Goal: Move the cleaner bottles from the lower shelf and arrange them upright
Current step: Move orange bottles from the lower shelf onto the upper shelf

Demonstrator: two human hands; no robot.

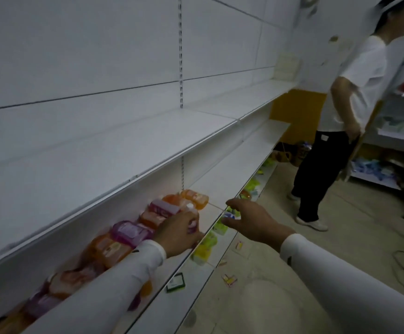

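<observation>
Orange and purple cleaner bottles (123,235) line the middle shelf (232,174) in a row, and the left hand (179,233) is wrapped around one bottle (192,219) at the row's front edge (white cap poking out above the fingers). Right hand (249,219) hovers just beside it over the shelf lip, fingers loosely spread, holding nothing.
</observation>
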